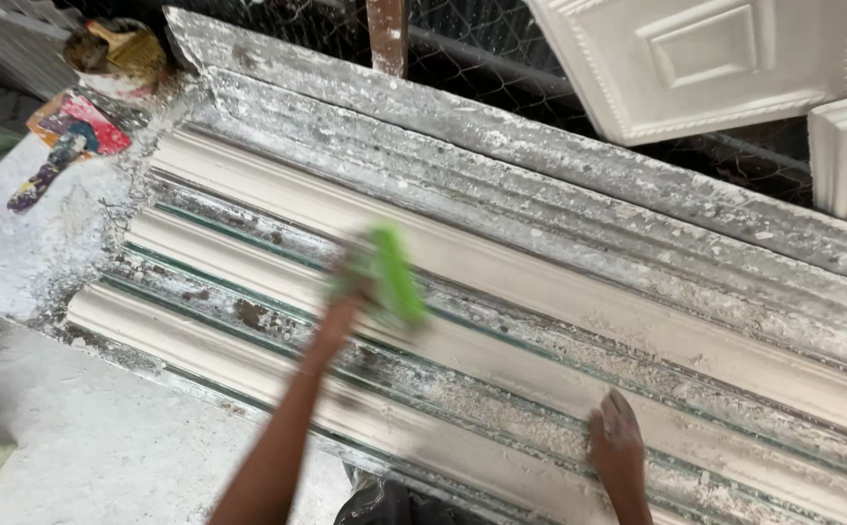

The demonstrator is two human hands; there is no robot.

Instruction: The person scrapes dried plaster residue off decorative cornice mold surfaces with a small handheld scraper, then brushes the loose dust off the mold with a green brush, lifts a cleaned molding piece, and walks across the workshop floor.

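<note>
Plaster everywhere on this bench. Left hand (pixel 350 282) is wrapped around a bright green tool (pixel 394 275), looks like a brush or scrubber, but it's motion-blurred so I can't tell exactly what kind. The green part sticks out past the fingers toward the far side and sits right over the middle white plaster moulding strip (pixel 579 292), which runs diagonally across the view. Whether it's actually touching the strip, can't say for sure because of the blur.

Right hand (pixel 618 442) isn't gripping anything, it's pressed down flat-ish on the nearer moulding strip (pixel 248 365), fingers dusted white, with crumbly plaster bits all around it.

Between the strips you can see greenish edges of the mould bed (pixel 501 175), crusted grey. Off at the far left corner there's a scraper with a purple handle (pixel 49 170) lying on a red sheet, well apart from both hands. White decorative plaster panel (pixel 695 58) leans up behind, against wire mesh.
</note>
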